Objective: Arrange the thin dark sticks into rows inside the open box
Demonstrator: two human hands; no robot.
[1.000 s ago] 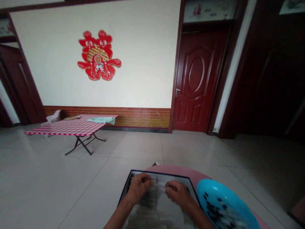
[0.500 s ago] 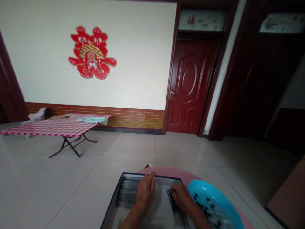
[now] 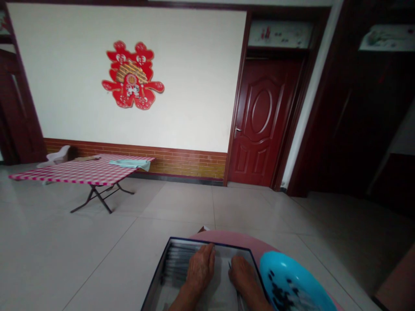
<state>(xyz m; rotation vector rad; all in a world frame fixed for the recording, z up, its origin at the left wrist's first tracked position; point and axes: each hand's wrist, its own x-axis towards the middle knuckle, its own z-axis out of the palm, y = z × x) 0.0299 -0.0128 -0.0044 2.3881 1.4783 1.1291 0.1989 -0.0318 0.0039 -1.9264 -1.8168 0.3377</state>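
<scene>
My left hand [image 3: 201, 267] is over the middle of a shallow white tray with a dark blue rim [image 3: 210, 241]. Its fingers are pressed together, and whatever may be between the tips is too small to make out. To its left lie several thin grey rods [image 3: 175, 263], blurred, side by side in the tray. My right hand [image 3: 242, 274] is curled closed near the tray's right side. A slim dark stick [image 3: 230, 264] pokes out past its fingers, and more thin pieces [image 3: 240, 301] show below the palm.
A blue basin [image 3: 275, 259] with small black and clear pieces stands right of the tray, on a round pink table [image 3: 227, 236]. Across the tiled floor are a folding table with a checked cloth [image 3: 71, 173], a white chair [image 3: 60, 156] and a red door [image 3: 259, 116].
My right hand has curled further over the dark sticks, which now show less. My left hand stays at about the same place over the tray. The view has shifted slightly.
</scene>
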